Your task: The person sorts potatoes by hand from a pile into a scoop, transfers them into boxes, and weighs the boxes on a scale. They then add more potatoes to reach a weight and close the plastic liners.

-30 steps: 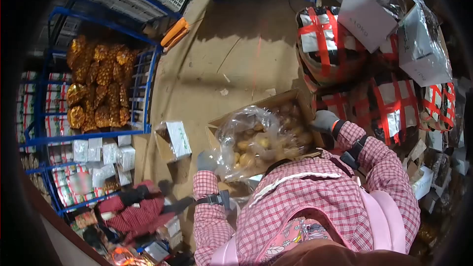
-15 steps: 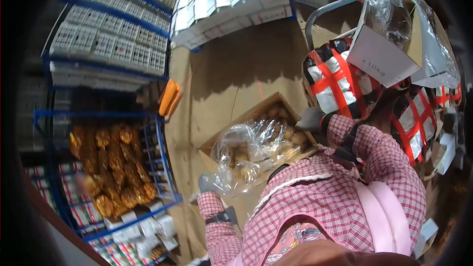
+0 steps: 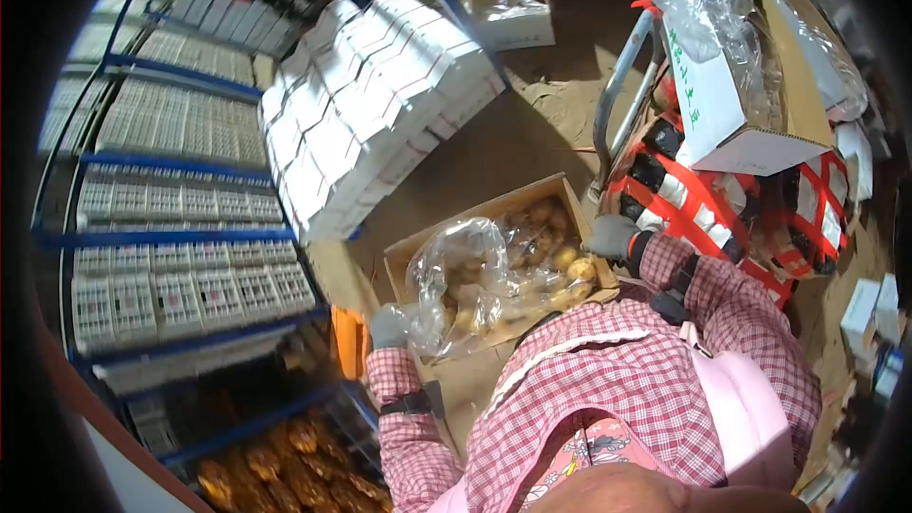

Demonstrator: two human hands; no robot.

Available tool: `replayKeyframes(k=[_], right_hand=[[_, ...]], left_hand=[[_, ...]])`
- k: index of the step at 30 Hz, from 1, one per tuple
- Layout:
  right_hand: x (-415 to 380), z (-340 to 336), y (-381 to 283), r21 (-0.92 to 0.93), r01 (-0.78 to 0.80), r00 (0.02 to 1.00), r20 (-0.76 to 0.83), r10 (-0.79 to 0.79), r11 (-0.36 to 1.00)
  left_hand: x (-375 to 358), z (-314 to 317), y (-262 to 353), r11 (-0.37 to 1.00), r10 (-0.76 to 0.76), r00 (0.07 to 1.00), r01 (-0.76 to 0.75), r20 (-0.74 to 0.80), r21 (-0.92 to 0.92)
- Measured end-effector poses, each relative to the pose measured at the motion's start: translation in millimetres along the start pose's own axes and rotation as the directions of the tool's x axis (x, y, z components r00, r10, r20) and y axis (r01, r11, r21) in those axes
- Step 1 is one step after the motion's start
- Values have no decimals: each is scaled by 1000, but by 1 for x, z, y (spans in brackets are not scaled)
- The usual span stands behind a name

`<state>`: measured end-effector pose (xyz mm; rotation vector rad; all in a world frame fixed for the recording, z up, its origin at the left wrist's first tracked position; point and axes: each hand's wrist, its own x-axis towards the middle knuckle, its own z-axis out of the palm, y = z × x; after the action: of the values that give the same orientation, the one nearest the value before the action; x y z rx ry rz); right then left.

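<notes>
A cardboard box (image 3: 465, 223) of potatoes is held in front of my body, its top open. Loose clear plastic (image 3: 437, 271) lies over the left part of the potatoes (image 3: 546, 233) and hangs over the near rim. My gloved left hand (image 3: 388, 328) grips the box's left end, beside the plastic; its fingers are partly hidden. At the right end, my gloved right hand (image 3: 613, 237) is closed on the box edge.
White stacked boxes (image 3: 380, 85) stand ahead left beside blue-framed racks of white crates (image 3: 190, 294). To the right are red-taped bundles (image 3: 693, 199), a metal handle (image 3: 622, 76) and an open white carton (image 3: 712, 123). Another box (image 3: 513, 24) sits on the floor ahead.
My view has turned, so the racks, white stack and orange object appear shifted and tilted. The potato box stays between my hands, and more potatoes show at its right side.
</notes>
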<state>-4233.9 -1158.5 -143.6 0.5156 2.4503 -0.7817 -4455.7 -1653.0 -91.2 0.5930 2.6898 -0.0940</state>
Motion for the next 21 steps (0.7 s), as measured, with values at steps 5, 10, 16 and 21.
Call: replayKeyframes(k=[5, 10, 16, 21], right_hand=[[16, -38, -30, 256, -289, 957, 65, 282, 923], [48, -44, -39, 430, -368, 900, -58, 433, 824], [99, -46, -28, 587, -303, 824, -236, 516, 751], [133, -68, -31, 682, -450, 746, -68, 662, 577]], left_hand=[[215, -40, -31, 940, 133, 991, -123, 11, -318], [335, -166, 85, 549, 105, 973, 115, 204, -828], [474, -198, 142, 762, 543, 840, -489, 7, -423], [630, -184, 163, 476, 486, 830, 10, 272, -879]])
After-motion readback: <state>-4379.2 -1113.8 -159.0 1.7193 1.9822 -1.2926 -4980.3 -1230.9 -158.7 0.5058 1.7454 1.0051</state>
